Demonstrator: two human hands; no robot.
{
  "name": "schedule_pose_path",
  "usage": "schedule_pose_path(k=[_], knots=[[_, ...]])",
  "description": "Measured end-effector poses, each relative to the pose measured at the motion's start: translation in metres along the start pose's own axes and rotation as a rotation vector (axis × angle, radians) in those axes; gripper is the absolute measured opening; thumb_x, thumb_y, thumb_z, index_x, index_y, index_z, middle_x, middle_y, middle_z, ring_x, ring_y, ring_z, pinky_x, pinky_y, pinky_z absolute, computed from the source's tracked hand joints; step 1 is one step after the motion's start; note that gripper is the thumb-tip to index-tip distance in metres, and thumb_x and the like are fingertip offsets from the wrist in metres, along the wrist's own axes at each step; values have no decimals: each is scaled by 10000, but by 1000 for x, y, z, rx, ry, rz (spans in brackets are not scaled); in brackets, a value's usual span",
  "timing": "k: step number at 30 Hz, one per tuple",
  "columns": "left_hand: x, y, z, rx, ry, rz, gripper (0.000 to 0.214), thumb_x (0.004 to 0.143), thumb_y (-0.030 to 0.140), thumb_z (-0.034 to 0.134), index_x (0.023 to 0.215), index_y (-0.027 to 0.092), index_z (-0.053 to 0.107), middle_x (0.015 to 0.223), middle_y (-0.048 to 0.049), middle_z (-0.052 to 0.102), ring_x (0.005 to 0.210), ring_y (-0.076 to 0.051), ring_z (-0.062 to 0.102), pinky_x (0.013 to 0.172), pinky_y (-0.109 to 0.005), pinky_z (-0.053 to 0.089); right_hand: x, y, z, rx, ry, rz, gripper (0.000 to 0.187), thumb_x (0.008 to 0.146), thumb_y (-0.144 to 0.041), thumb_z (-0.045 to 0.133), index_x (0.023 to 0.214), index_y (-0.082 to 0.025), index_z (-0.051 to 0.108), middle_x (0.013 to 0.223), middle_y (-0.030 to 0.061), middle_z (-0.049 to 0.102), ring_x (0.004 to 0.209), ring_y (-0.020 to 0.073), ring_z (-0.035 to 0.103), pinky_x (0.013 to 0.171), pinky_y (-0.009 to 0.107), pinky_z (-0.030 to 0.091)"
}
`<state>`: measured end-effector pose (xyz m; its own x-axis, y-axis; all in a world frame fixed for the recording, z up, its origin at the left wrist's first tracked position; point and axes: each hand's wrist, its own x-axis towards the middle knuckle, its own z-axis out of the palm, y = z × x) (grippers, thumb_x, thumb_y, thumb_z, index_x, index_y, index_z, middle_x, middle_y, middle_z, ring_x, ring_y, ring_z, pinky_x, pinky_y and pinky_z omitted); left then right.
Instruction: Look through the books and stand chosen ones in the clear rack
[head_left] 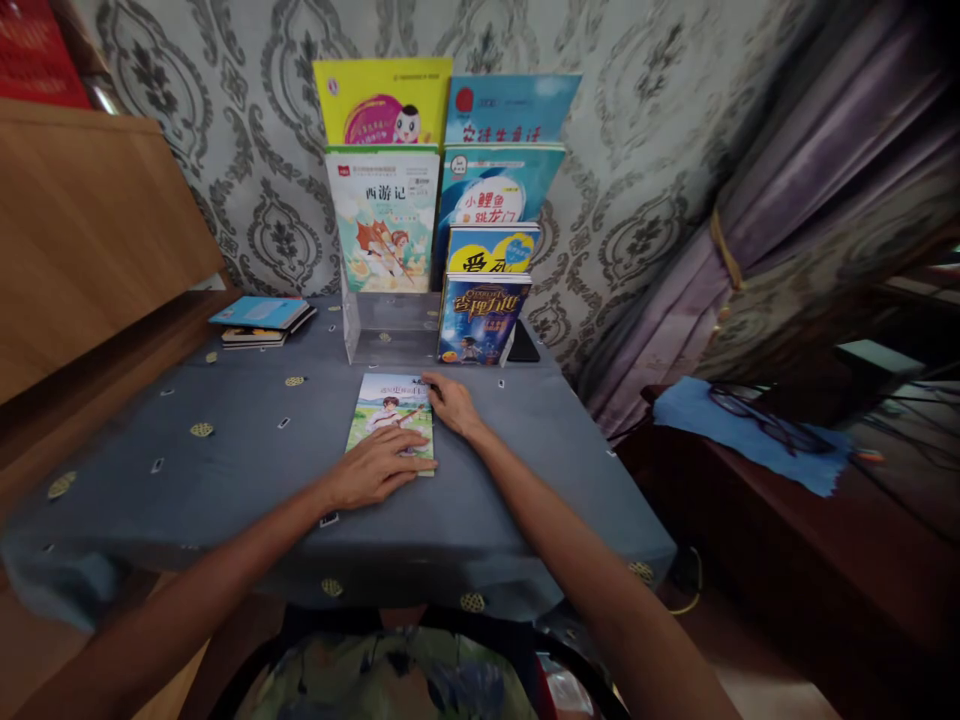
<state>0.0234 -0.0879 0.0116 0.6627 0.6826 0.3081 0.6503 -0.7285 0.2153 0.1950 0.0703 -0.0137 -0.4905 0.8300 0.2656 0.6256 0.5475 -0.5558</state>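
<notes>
A thin book (390, 407) with a painted cover of a figure playing a guitar-like instrument lies flat on the table, close in front of a clear acrylic book stand (394, 345). My left hand (381, 464) rests flat across the lower part of its cover, fingers stretched out to the right. At the book's upper right corner is my right hand (450, 402), its fingertips touching the edge there. Whether those right fingers pinch any pages is too small to make out. The lower cover is partly hidden under my left hand.
In the stand are several upright books, among them a white-covered book (384, 225) and a dark blue book (482, 320). A small stack of books (264, 315) lies at the back left. A dark flat object (525, 342) sits behind the stand's right side. Glasses (765, 418) rest on a blue cloth (694, 415) at right.
</notes>
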Motion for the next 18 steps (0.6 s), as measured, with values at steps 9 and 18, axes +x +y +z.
schedule_pose_path(k=[9, 18], knots=[[0, -2, 2, -24, 33, -10, 337, 995, 285, 452, 1283, 295, 628, 1351, -68, 595, 1264, -225, 525, 1120, -463, 373, -2, -5, -4, -20, -8, 6, 415, 918, -150, 504, 1316, -235, 583, 1249, 59, 696, 1151, 235, 646, 1020, 380, 477], [2, -10, -6, -172, -3, -69, 350, 998, 343, 443, 1293, 265, 614, 1368, -67, 599, 1286, -210, 525, 1142, -426, 364, -1, 4, -5, 91, 16, -37, 385, 910, -151, 492, 1263, -220, 630, 1238, 67, 702, 1139, 227, 652, 1019, 391, 488]])
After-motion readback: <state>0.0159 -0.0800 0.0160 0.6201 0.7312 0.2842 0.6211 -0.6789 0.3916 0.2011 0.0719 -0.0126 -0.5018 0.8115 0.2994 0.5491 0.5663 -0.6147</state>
